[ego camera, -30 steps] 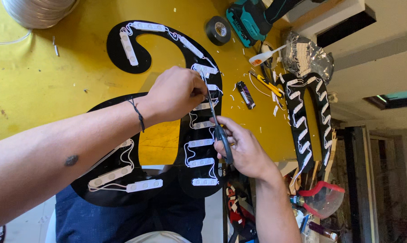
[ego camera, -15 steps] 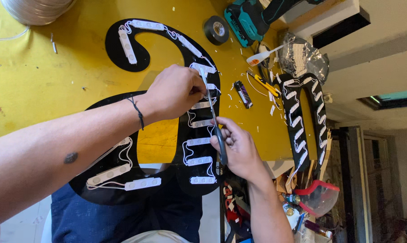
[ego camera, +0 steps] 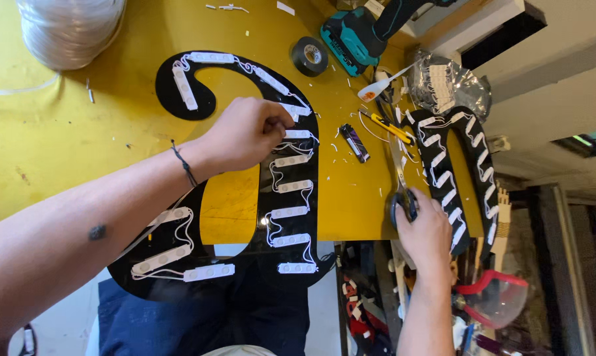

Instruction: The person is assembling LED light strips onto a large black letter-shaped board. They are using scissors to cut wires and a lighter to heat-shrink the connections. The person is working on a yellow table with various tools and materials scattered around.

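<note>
Head view only. Left hand (ego camera: pixel 245 132) was curled, thumb and fingertips pinched together on a white LED module and its wire near the top of the big black letter-shaped panel (ego camera: pixel 245 277). That panel lay flat on the yellow table (ego camera: pixel 47 132), its lower edge hanging over the near table edge. White LED modules (ego camera: pixel 293 186) ran in a wired chain along the panel's face.

Right hand (ego camera: pixel 426 231) rested at the near table edge, fingers closed around the black handles of the scissors (ego camera: pixel 401 191), blades lying flat on the table and pointing away from the person. Hand sat just beside a second black panel (ego camera: pixel 443 171), narrower and also lined with white modules.

Between the two panels lay a small dark lighter (ego camera: pixel 354 142). A yellow utility knife (ego camera: pixel 390 128) lay near the scissor blades. A roll of black tape (ego camera: pixel 310 55) and a teal power drill (ego camera: pixel 357 33) sat at the far side. A coil of clear tubing (ego camera: pixel 67 29) was at the far left corner. White wire scraps were scattered over the table.
</note>
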